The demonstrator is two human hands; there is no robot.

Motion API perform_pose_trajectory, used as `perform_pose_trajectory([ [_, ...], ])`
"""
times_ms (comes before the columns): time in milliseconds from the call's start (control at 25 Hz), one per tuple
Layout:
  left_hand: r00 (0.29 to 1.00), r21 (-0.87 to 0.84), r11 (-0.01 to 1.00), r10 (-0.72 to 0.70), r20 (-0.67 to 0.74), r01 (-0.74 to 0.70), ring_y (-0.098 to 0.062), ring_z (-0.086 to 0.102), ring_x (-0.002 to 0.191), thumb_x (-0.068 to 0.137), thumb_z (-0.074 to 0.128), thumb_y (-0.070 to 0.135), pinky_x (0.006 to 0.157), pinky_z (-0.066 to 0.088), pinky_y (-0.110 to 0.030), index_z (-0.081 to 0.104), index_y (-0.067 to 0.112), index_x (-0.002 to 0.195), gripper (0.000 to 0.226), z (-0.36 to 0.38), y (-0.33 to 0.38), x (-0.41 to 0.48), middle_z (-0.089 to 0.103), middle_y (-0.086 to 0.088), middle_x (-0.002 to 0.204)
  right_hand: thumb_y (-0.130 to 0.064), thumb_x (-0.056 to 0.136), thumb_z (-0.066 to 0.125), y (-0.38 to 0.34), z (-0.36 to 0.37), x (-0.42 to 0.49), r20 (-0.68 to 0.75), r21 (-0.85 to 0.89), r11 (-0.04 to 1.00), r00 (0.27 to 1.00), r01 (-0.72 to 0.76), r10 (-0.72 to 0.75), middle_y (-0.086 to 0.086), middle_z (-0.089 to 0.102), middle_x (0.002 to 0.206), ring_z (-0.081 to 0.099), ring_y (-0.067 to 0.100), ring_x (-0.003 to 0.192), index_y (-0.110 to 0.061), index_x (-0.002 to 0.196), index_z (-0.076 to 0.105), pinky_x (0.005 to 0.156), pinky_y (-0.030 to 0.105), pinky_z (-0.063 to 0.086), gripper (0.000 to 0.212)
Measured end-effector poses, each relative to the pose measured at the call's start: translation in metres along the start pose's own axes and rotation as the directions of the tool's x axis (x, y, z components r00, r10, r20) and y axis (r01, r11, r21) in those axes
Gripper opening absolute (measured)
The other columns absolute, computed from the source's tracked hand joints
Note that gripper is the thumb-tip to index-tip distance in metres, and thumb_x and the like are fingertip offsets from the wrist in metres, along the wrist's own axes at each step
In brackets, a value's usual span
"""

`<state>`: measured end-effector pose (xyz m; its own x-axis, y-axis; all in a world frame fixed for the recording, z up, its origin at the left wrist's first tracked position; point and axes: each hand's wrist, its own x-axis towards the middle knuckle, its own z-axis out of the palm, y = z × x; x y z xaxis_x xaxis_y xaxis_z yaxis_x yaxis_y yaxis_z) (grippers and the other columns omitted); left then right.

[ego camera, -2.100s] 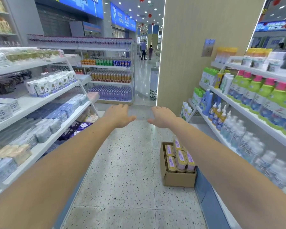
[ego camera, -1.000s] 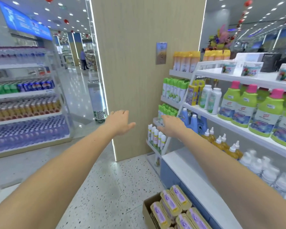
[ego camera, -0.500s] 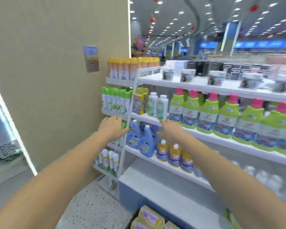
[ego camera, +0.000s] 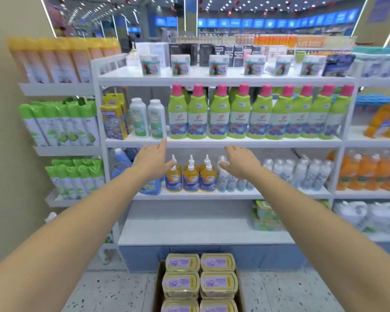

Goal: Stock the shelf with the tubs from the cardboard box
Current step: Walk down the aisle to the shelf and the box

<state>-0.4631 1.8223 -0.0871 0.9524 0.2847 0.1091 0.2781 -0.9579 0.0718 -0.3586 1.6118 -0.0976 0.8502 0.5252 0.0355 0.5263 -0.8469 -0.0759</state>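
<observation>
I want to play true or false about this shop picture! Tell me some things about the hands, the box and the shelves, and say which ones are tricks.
1. Both hands are empty. True: the left hand and right hand are open and hold nothing.
2. The cardboard box is empty. False: it holds tubs with purple labels.
3. The box stands on the floor below the shelves. True.
4. The green bottles have blue caps. False: their caps are pink.
5. The bottom shelf is packed full. False: most of it is bare, with only green packs at its right end.
</observation>
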Motion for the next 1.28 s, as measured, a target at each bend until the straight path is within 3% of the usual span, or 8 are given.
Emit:
perform_pose_trajectory([
  [200,1.000,-0.109,0.994,0.025,0.016,-0.023,-0.039,0.047,0.122,0.090,0.049,0.038,0.096,0.036,-0.042,0.014,0.000,0.146,0.076,0.069,0.012,0.002,0.050,-0.023,0.134,-0.036,0.092,0.046,0.024,0.062,-0.016,0.021,0.015,0.996,0.996,-0.089,0.088,0.019,0.043,0.141,0.043,0.037,0.127,-0.004,0.136,0.035,0.102,0.042,0.032,0.056],
  [320,0.998,-0.150,0.989,0.015,0.068,-0.004,-0.040,0.046,0.123,0.089,0.051,0.035,0.099,0.032,-0.043,0.016,0.002,0.145,0.074,0.128,0.018,-0.004,0.049,-0.024,0.135,-0.035,0.093,0.044,0.038,0.119,-0.025,0.112,0.012,0.995,0.989,-0.103,0.101,0.018,0.042,0.142,0.042,0.036,0.127,-0.003,0.138,0.033,0.103,0.043,0.032,0.056],
  [520,0.979,-0.154,0.985,-0.048,0.199,0.080,-0.038,0.040,0.129,0.091,0.047,0.036,0.109,0.023,-0.043,0.012,0.003,0.148,0.074,0.227,0.017,-0.022,0.046,-0.021,0.139,-0.034,0.093,0.043,0.056,0.218,-0.038,0.258,0.040,0.992,0.961,-0.119,0.104,0.017,0.042,0.142,0.043,0.035,0.126,-0.004,0.138,0.032,0.103,0.042,0.033,0.056],
  [800,0.956,-0.270,0.937,-0.154,0.251,0.221,-0.037,0.046,0.123,0.092,0.047,0.035,0.104,0.030,-0.042,0.022,0.004,0.145,0.067,0.368,0.002,-0.043,0.050,-0.019,0.137,-0.029,0.095,0.043,0.083,0.346,-0.040,0.309,0.143,0.971,0.940,-0.193,0.142,0.015,0.041,0.144,0.042,0.034,0.128,-0.006,0.142,0.028,0.104,0.041,0.036,0.055],
  [920,0.933,-0.295,0.913,-0.188,0.306,0.281,-0.039,0.049,0.119,0.092,0.048,0.036,0.100,0.034,-0.043,0.025,0.005,0.145,0.065,0.449,-0.014,-0.052,0.054,-0.019,0.133,-0.031,0.096,0.039,0.096,0.419,-0.032,0.366,0.204,0.933,0.907,-0.297,0.209,0.015,0.035,0.148,0.037,0.034,0.132,-0.007,0.144,0.025,0.104,0.041,0.034,0.055],
  [1120,0.899,-0.335,0.857,-0.281,0.335,0.393,-0.032,0.034,0.137,0.092,0.047,0.035,0.110,0.027,-0.040,0.022,0.005,0.146,0.067,0.584,-0.056,-0.066,0.035,-0.016,0.150,-0.033,0.095,0.041,0.115,0.560,-0.028,0.337,0.267,0.889,0.901,-0.371,0.275,0.016,0.040,0.145,0.040,0.034,0.130,-0.006,0.140,0.031,0.099,0.044,0.038,0.054],
  [1280,0.836,-0.366,0.761,-0.416,0.359,0.536,-0.034,0.034,0.137,0.091,0.047,0.041,0.108,0.031,-0.044,0.024,0.003,0.145,0.070,0.688,-0.094,-0.077,0.035,-0.019,0.150,-0.033,0.095,0.042,0.130,0.671,-0.034,0.336,0.309,0.819,0.861,-0.483,0.381,0.019,0.045,0.140,0.043,0.035,0.127,-0.004,0.137,0.035,0.096,0.044,0.039,0.052],
])
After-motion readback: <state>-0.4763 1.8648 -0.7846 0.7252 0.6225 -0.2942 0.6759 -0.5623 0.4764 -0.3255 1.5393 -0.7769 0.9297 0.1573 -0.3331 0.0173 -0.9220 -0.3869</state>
